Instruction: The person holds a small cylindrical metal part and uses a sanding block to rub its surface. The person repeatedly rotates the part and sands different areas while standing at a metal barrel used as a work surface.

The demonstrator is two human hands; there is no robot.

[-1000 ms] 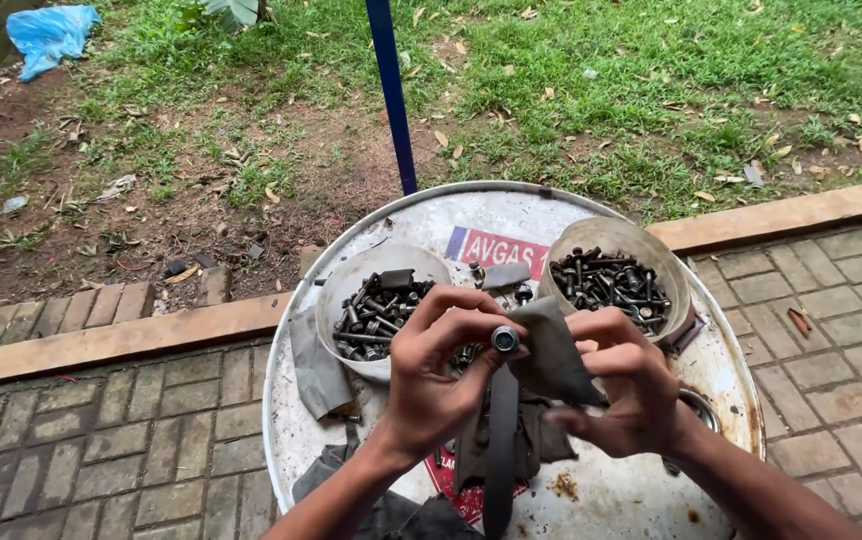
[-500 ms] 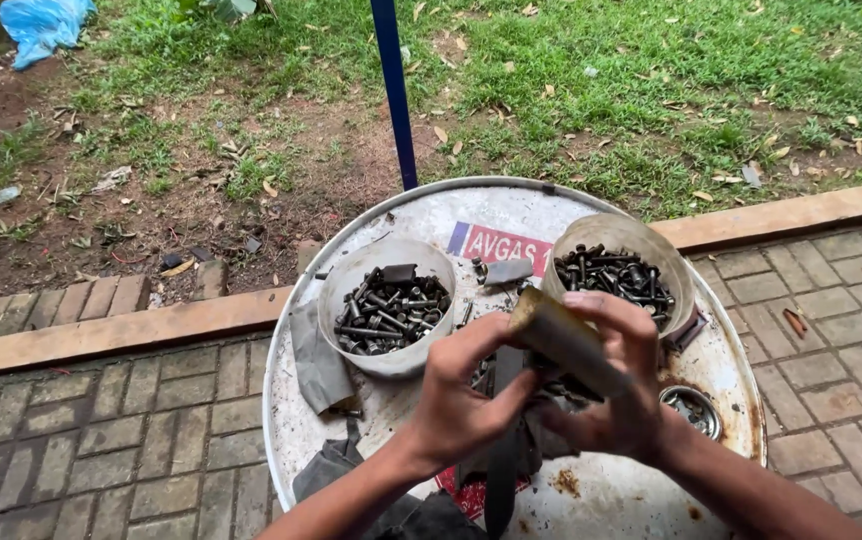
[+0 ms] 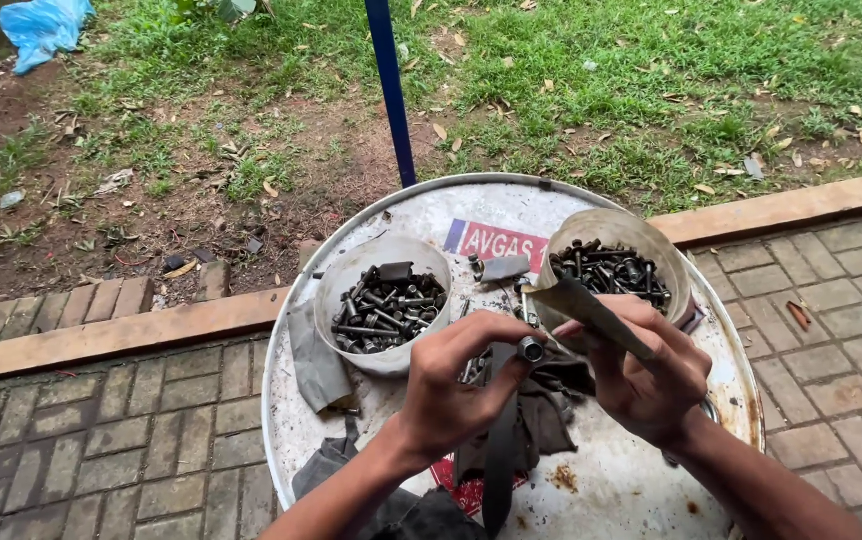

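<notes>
Off the drum top's left edge, brick paving (image 3: 101,440) and a kerb strip (image 3: 111,335) are seen, with bare soil and grass beyond. On the round white drum top (image 3: 631,490), near its left edge, a grey rag (image 3: 316,355) is draped. Just right of it, a white bowl (image 3: 383,305) full of dark bolts is standing toward the far-left part of the top. Behind the drum's far edge, a blue pole (image 3: 391,90) is planted upright in the ground. At the middle, above the top, the left hand (image 3: 451,385) is held with fingers curled, and a small metal bolt (image 3: 531,349) is pinched between thumb and fingertips, its round end turned toward the camera. Right beside it, a strip of sandpaper (image 3: 591,315) is gripped by the right hand (image 3: 651,375), fingers closed around it, the strip's end nearly touching the bolt. Behind that hand, a second bowl (image 3: 616,265) of bolts is set by the far-right edge. Below both hands, dark cloth strips (image 3: 501,450) are lying on the top.
</notes>
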